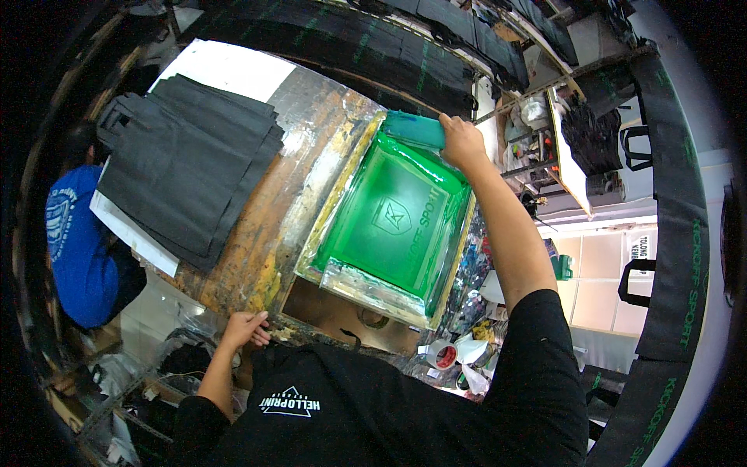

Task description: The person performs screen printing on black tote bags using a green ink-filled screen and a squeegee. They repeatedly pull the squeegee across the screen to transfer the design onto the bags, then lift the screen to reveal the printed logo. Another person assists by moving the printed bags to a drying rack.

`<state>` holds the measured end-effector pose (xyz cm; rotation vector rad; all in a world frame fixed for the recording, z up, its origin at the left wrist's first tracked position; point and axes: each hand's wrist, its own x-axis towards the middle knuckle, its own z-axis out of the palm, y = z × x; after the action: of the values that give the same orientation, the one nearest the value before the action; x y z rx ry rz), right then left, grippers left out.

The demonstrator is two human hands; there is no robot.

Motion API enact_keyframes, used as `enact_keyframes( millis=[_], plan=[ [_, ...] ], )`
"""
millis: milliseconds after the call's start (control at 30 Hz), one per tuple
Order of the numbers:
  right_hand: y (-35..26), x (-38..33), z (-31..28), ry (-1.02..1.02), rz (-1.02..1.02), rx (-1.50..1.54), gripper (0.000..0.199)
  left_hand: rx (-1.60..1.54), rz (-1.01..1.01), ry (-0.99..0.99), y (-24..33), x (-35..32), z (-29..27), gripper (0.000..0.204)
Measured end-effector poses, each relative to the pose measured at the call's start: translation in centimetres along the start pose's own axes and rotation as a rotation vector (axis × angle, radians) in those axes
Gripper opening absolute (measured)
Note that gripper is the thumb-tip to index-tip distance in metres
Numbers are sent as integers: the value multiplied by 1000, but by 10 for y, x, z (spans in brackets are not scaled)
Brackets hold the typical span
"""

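A screen-printing frame (pixel 311 254) lies on the worktable, with green ink spread over its mesh (pixel 364 233). A shield emblem and lettering show in the mesh. At the frame's far end, my right hand (pixel 462 145) grips a teal squeegee (pixel 412 130) by its right end; a thick line of wet green ink lies just below the blade. My left hand (pixel 247 329) is by the table's near edge, fingers loosely bent and apart, with nothing visible in them. To the left of the frame lies a stack of black fabric bag pieces (pixel 191 167).
The stained wooden table (pixel 299 167) carries a white board (pixel 226 68) under the stack. A person in a blue shirt (pixel 82 249) is at the left. A tape roll (pixel 442 356) and clutter lie near my right arm. Black printed bags (pixel 673 194) hang at the right.
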<state>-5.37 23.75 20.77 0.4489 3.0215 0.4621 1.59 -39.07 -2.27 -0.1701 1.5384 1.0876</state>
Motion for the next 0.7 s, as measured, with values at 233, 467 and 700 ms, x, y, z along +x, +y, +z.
enact_keyframes(
  millis=[233, 467, 700],
  plan=[
    [10, 3, 8, -36, 59, 32, 51, -2, -10, 4, 7, -4, 2, 56],
    [-5, -9, -28, -23, 68, 27, 33, -14, -2, -4, -9, 3, -1, 57],
    [10, -15, 26, -25, 99, 44, 35, -21, -6, -34, -6, 4, -2, 57]
  ],
)
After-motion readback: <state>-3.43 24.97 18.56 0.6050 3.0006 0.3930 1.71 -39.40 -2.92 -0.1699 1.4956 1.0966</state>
